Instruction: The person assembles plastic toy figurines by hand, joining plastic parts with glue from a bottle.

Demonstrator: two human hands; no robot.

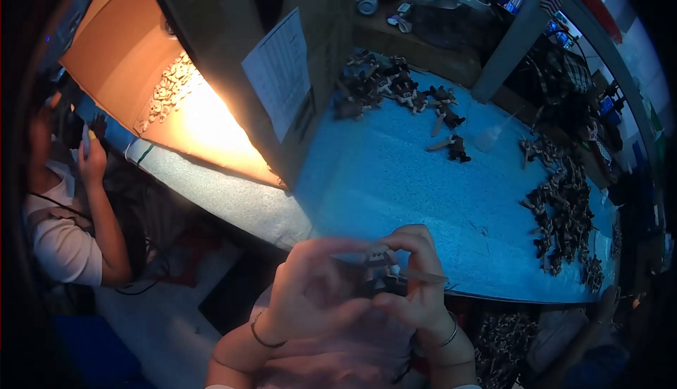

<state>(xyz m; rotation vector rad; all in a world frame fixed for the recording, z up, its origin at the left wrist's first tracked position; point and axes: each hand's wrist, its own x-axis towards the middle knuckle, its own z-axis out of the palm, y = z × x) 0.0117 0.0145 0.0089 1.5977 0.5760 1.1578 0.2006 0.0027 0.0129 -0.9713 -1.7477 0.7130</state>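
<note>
Hands: our left hand [310, 294] and right hand [412, 280] meet at the lower middle of the frame, just above our lap.
Grip: fingers of both hands are closed together around one small grey-and-dark part [381, 258]; the left thumb and forefinger pinch it from the left, the right fingertips curl over its top.
Part in hand: it sits between the two hands, off the desk, near the desk's front edge.
Progress: we judge one piece is being worked now; a large heap of dark parts [564, 213] lies at the right of the frame, a second cluster [395, 89] at the upper middle, and two or three loose ones [451, 146] between. Which heap is finished we cannot tell.
Desk: the blue desk [395, 191] is bare in its middle.
Around: a translucent bottle [490, 138] lies upper right of centre; a brightly lit cardboard box [141, 57] holding pale small pieces sits upper left.
Other person: at far left, someone with a raised hand [92, 156], well apart from us.
In the way: nothing lies between our hands and the heaps.
</note>
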